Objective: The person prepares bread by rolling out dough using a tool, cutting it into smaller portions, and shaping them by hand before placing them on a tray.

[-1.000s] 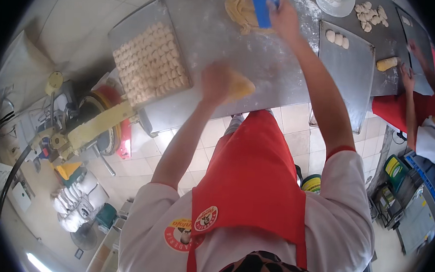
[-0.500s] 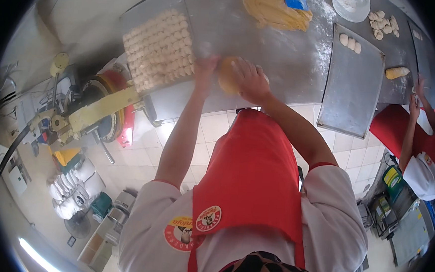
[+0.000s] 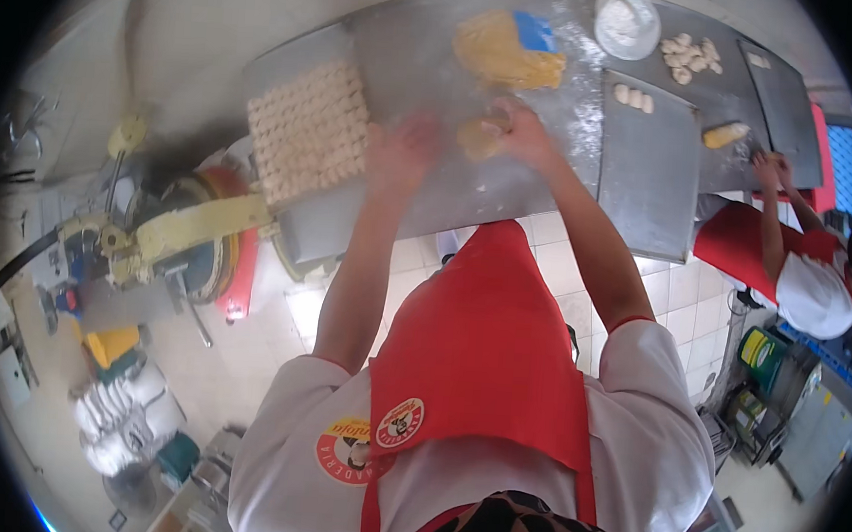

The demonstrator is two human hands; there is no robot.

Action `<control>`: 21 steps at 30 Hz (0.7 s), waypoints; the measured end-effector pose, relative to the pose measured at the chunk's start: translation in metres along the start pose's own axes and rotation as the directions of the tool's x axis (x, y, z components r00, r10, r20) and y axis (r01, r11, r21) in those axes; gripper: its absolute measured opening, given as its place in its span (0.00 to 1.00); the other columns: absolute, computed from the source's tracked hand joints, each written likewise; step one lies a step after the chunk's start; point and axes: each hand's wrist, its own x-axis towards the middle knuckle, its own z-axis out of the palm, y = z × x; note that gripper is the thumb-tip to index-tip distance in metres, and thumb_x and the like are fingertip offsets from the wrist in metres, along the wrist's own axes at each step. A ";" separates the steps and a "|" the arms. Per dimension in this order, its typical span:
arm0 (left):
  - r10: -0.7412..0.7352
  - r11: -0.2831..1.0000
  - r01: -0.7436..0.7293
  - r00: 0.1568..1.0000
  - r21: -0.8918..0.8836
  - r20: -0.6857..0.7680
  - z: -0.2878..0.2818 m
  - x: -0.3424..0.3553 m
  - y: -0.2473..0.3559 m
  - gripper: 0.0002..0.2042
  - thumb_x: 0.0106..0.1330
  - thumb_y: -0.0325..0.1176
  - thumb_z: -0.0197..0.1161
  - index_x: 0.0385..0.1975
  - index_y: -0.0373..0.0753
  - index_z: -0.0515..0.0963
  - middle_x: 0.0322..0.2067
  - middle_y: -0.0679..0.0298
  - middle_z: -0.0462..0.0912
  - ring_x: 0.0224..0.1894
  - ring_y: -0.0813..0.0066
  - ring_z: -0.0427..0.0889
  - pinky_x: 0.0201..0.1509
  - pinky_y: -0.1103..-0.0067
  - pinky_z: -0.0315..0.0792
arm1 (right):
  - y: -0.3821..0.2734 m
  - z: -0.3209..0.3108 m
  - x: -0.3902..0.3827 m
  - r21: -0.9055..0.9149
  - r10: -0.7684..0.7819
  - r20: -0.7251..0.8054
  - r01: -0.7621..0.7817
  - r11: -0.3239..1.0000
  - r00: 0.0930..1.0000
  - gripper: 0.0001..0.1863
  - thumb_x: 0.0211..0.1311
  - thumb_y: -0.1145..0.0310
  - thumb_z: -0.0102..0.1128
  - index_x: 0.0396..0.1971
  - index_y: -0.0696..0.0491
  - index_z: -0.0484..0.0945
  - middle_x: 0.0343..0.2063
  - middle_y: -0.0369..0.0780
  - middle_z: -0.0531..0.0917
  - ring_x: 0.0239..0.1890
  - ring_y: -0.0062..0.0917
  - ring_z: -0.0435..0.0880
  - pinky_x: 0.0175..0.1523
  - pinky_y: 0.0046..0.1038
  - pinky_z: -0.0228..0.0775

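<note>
A flattened round of yellow dough point(image 3: 476, 142) lies on the metal worktable in front of me. My right hand point(image 3: 524, 134) is at its right edge, fingers curled and closed on it, with a pale bit showing by the fingertips. Left of the dough, my left hand point(image 3: 404, 150) is smeared by motion, so its fingers cannot be read. It is next to a tray of small pale dough pieces point(image 3: 307, 132) set in close rows.
Farther back lies a larger yellow dough mass point(image 3: 503, 51) with a blue scraper point(image 3: 535, 31) on it. A white bowl of flour point(image 3: 626, 23), loose dough pieces point(image 3: 689, 58) and a tray point(image 3: 649, 167) are at right. A co-worker point(image 3: 779, 239) stands far right. Machinery point(image 3: 199, 228) is at left.
My right hand has gone from lying over the dough to its right edge, fingers now curled. My left hand stays to the left, blurred. The whole view has shifted somewhat.
</note>
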 end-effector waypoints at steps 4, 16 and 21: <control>0.042 0.999 -0.040 0.996 0.029 -0.081 0.000 -0.007 0.007 0.36 0.77 0.65 0.39 0.69 0.38 0.66 0.65 0.53 0.73 0.72 0.54 0.65 0.76 0.50 0.54 | 0.013 -0.015 0.036 -0.153 0.081 -0.201 -0.113 0.982 0.976 0.36 0.65 0.48 0.66 0.62 0.61 0.72 0.59 0.55 0.79 0.64 0.47 0.76 0.69 0.43 0.67; 0.069 0.983 -0.025 0.966 0.180 -0.248 -0.005 -0.013 -0.028 0.38 0.77 0.63 0.41 0.79 0.45 0.51 0.79 0.58 0.52 0.81 0.60 0.48 0.81 0.54 0.42 | 0.068 -0.076 0.164 0.068 0.310 -0.306 -0.304 0.950 0.900 0.27 0.63 0.54 0.64 0.52 0.61 0.77 0.53 0.50 0.83 0.57 0.46 0.81 0.60 0.46 0.73; 0.005 0.935 0.026 0.996 0.354 -0.085 0.064 0.101 -0.043 0.38 0.78 0.63 0.40 0.78 0.42 0.54 0.77 0.56 0.57 0.79 0.58 0.54 0.79 0.51 0.48 | 0.043 -0.092 0.085 0.107 0.054 -0.278 -0.025 0.994 0.959 0.19 0.59 0.64 0.64 0.49 0.54 0.77 0.41 0.51 0.84 0.47 0.49 0.84 0.52 0.48 0.74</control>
